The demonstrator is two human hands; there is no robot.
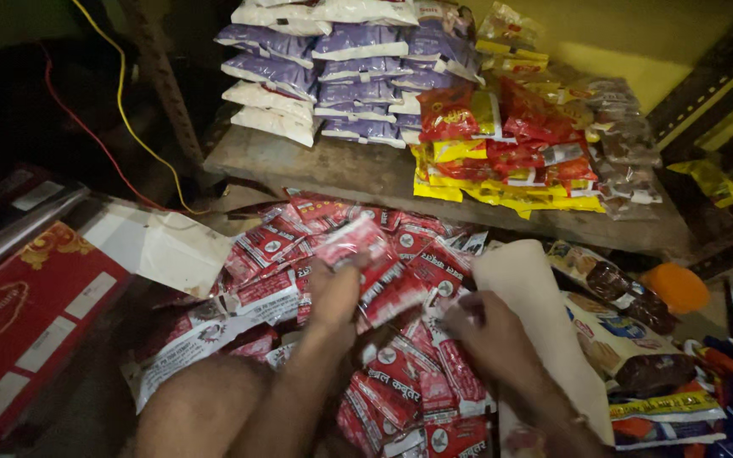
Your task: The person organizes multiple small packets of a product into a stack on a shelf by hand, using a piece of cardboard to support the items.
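Note:
A heap of small red and white packets (316, 254) fills an open cardboard box below the shelf. My left hand (332, 293) is raised over the heap and grips a bunch of red packets (366, 254). My right hand (489, 335) is lower and to the right, its fingers pinching packets at the edge of the heap, next to a pale cardboard flap (536, 305). My bare forearms and a knee show at the bottom.
A wooden shelf (332, 165) holds stacked purple and white pouches (341, 76) and red and yellow packets (511, 153). A red carton (19, 322) lies at left, snack packs (629, 339) at right. Yellow and red cables (120, 110) hang at back left.

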